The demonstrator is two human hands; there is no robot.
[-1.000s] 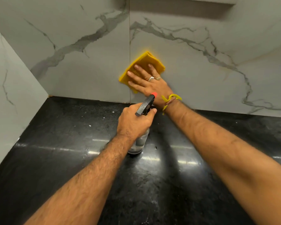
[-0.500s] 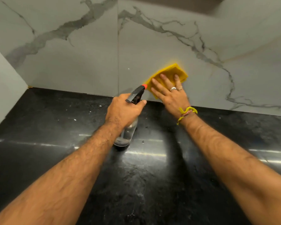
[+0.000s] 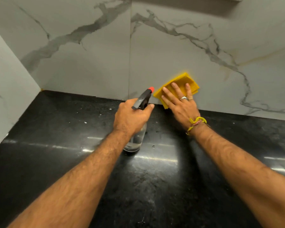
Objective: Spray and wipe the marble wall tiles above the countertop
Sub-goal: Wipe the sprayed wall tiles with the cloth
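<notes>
My right hand (image 3: pixel 181 102) lies flat with straight fingers on a folded yellow cloth (image 3: pixel 179 81) and presses it against the grey-veined marble wall tile (image 3: pixel 171 60), low down, just above the black countertop (image 3: pixel 56 129). My left hand (image 3: pixel 130 117) grips the neck of a clear spray bottle (image 3: pixel 136 139) with a black trigger head and a red nozzle. The bottle stands on the countertop, just left of the cloth, its nozzle pointing at the wall.
A vertical joint (image 3: pixel 130 55) splits the back wall into two tiles. A second marble wall (image 3: pixel 5 96) closes the corner on the left. White specks and a wet sheen lie on the countertop near the bottle.
My right hand has slid the cloth to the right and down along the wall, from the tile joint onto the right tile. The left hand has stayed on the bottle.
</notes>
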